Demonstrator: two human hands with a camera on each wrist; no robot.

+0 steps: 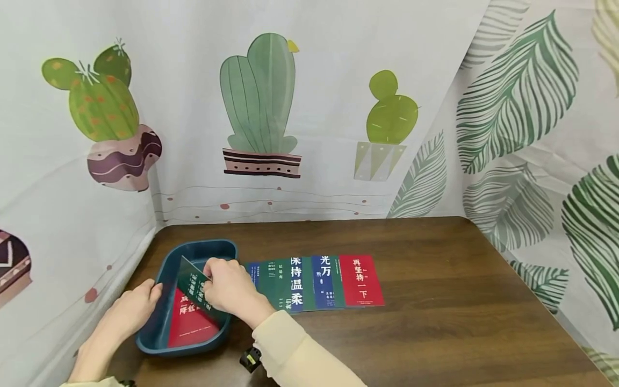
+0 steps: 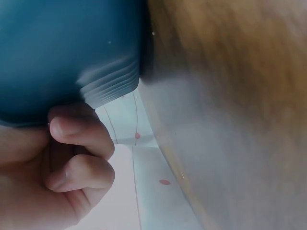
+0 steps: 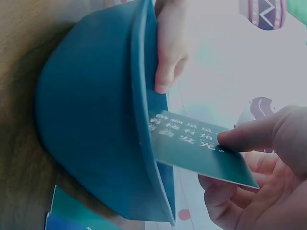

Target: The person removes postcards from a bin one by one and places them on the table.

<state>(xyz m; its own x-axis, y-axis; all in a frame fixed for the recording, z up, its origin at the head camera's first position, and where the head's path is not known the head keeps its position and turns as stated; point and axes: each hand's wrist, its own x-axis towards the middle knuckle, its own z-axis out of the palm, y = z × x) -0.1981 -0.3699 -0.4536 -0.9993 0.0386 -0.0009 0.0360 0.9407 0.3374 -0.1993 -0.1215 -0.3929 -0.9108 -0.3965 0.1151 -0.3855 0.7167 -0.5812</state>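
Green text-printed card [image 1: 194, 285], pinched in right hand [image 1: 232, 285], tilts partly inside blue bin [image 3: 91, 115] above red card [image 1: 193, 329], long axis slanting far-left to near-right, left hand [image 1: 132, 307] farther off, gripping bin's left rim.

1. A dark-brown, wood-grained counter [image 1: 435, 290] with rounded far corners.
2. White, softly creased fabric [image 1: 188, 107] hangs behind and left, printed with green potted cacti [image 1: 266, 97].
3. On the right, white fabric shows large green and grey feathery leaves [image 1: 519, 102].
4. Even, pale light.
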